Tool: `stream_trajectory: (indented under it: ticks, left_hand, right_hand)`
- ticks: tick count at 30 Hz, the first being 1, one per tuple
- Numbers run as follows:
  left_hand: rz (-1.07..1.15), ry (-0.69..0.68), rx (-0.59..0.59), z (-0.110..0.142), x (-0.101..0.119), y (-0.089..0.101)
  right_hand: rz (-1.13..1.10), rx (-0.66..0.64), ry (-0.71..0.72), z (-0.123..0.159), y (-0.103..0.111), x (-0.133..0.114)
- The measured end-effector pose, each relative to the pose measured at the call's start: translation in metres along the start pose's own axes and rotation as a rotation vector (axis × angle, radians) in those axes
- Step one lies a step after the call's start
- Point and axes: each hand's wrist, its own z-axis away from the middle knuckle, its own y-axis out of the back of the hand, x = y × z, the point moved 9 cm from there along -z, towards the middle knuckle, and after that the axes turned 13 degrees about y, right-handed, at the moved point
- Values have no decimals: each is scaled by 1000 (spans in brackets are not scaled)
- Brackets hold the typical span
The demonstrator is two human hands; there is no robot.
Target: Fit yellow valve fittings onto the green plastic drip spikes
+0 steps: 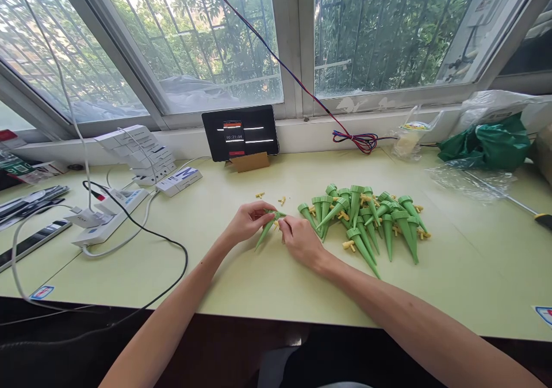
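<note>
Near the middle of the table, my left hand (248,222) is closed around a green watering spike (264,234), whose tapered tip slants down to the left. My right hand (303,239) is pinched at the spike's side, where a small yellow valve (276,225) shows beside the fingertips. The right fingers partly cover the valve. Just beyond the hands, a loose yellow T-shaped valve (259,195) and a second yellow valve (282,200) lie on the table. To the right is a heap of green watering spikes (362,244), several with yellow valves sticking out.
A tablet (240,134) on a cardboard stand shows a timer at the back. White boxes (144,152), a power strip (110,218) and a looping black cable (181,244) occupy the left. At the right lie a green bag (485,141) and a screwdriver (544,220).
</note>
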Motion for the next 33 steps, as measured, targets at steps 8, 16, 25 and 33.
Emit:
stream_trajectory:
  ticks: [8, 16, 25, 33]
  left_hand:
    - [9, 13, 2, -1, -2, 0]
    - [-13, -5, -5, -1, 0, -2]
    - [-24, -7, 18, -1, 1, 0]
    - [-30, -24, 12, 0, 5, 0]
  right_hand:
    - [-8, 51, 46, 2, 5, -3]
    - [75, -9, 28, 0, 0, 0]
    - [65, -5, 65, 0, 1, -4]
    - [115, -19, 56, 0, 1, -4]
